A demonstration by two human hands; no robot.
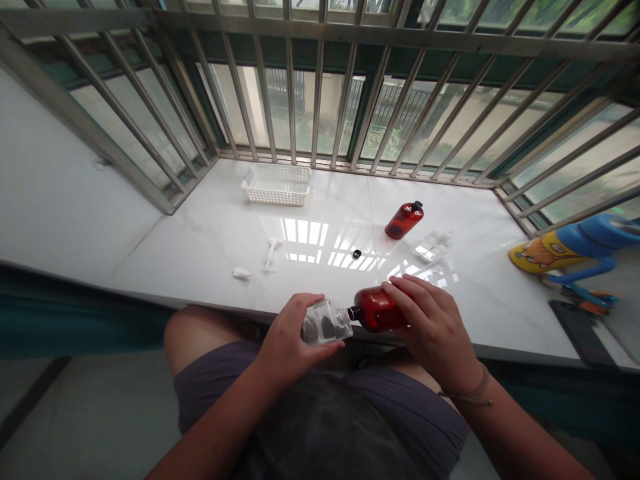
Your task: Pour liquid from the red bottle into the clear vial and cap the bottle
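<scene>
Gloss marks the red bottle [376, 309] in the right hand's grip [439, 332]; left hand [287, 339] holds a clear, squarish bottle [326, 325].

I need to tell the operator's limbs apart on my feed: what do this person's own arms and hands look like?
The left hand and right hand are ungloved, and no sleeves show on the forearms. A thin, greyish, cord-like bracelet circles the right wrist; nothing is visibly worn on the left. No cables show on either arm.
</scene>
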